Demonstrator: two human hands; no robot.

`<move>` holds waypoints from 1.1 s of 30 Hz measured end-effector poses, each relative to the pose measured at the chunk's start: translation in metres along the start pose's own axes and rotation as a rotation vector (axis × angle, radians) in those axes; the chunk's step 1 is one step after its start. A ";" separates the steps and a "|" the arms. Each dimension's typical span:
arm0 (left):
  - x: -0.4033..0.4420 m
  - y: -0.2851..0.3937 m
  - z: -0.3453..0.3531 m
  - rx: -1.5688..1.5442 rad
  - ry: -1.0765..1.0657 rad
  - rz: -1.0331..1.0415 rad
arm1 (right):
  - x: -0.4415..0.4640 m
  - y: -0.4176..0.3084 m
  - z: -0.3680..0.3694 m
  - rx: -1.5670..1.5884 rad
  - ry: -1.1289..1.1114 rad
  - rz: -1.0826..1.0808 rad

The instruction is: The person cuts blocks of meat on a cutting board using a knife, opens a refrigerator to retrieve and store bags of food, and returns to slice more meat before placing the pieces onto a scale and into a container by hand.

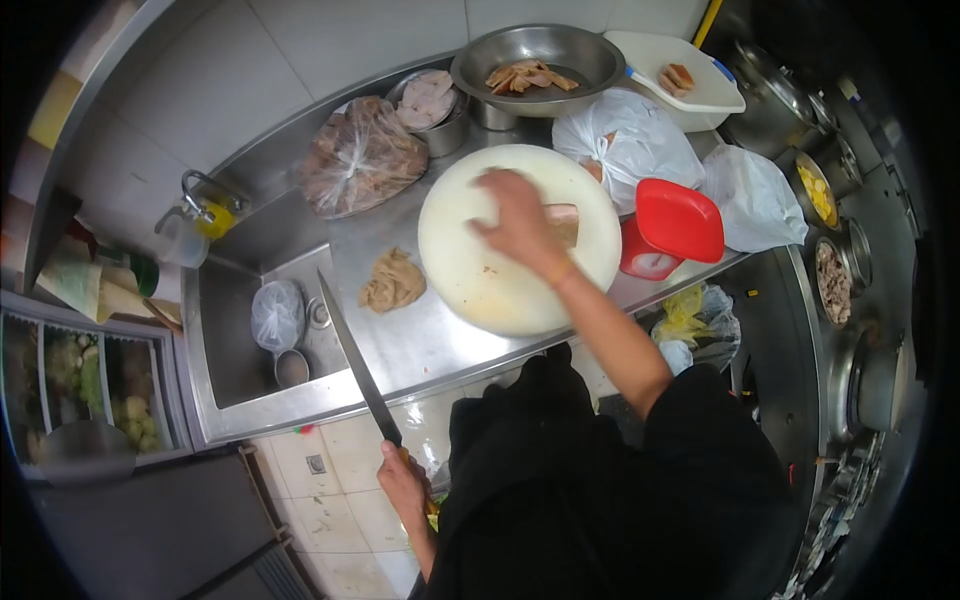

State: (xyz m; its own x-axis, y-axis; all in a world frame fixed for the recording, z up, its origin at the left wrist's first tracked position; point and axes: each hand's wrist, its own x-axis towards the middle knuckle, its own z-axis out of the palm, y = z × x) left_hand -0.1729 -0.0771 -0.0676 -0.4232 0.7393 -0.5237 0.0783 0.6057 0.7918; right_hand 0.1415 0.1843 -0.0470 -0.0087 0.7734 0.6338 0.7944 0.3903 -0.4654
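My left hand is wrapped round the handle of a long knife, whose blade points up and away past the counter's front edge. Over the round white cutting board is my right hand, slightly blurred, thumb and fingers apart with nothing seen between them. A pale block of meat lies on the board just right of that hand, partly hidden by it. Small brown crumbs dot the board's surface. A crumpled tan cloth rests on the steel counter left of the board.
Bagged meat and a steel bowl of meat strips stand behind the board. White bags and a red scale are on the right. At left is the sink with its tap. Pots line the far right.
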 end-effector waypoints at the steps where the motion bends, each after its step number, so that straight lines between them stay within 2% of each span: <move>1: 0.003 0.001 0.001 -0.006 -0.016 0.007 | -0.016 0.019 -0.019 -0.162 -0.002 0.111; 2: 0.006 0.002 0.004 -0.012 -0.033 0.013 | -0.031 0.032 -0.034 -0.325 -0.004 0.224; 5: 0.011 0.016 0.013 -0.012 -0.090 0.006 | -0.077 0.032 -0.063 -0.157 -0.112 0.199; 8: 0.009 0.027 0.020 0.017 -0.152 0.006 | -0.108 -0.001 -0.070 -0.131 -0.180 0.294; 12: 0.007 0.033 0.031 0.049 -0.230 0.072 | -0.125 -0.007 -0.079 -0.042 -0.093 0.476; 15: 0.006 0.032 0.036 0.061 -0.301 0.058 | -0.134 0.011 -0.086 0.066 -0.122 0.559; 24: -0.012 0.034 0.051 0.121 -0.379 0.036 | -0.116 0.026 -0.086 0.206 -0.310 0.478; 29: -0.006 0.023 0.051 0.249 -0.361 0.048 | -0.114 0.032 -0.067 0.180 -0.320 0.443; 32: 0.001 0.008 0.057 0.236 -0.374 0.155 | -0.116 0.037 -0.064 0.147 -0.315 0.429; 33: 0.000 0.013 0.060 0.259 -0.389 0.134 | -0.116 0.038 -0.063 0.139 -0.316 0.434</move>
State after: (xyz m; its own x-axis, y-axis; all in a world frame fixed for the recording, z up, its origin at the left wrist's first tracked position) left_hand -0.1178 -0.0520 -0.0759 -0.0292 0.8412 -0.5400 0.3518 0.5143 0.7822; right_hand 0.2110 0.0776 -0.0989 0.1030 0.9818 0.1597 0.6784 0.0481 -0.7331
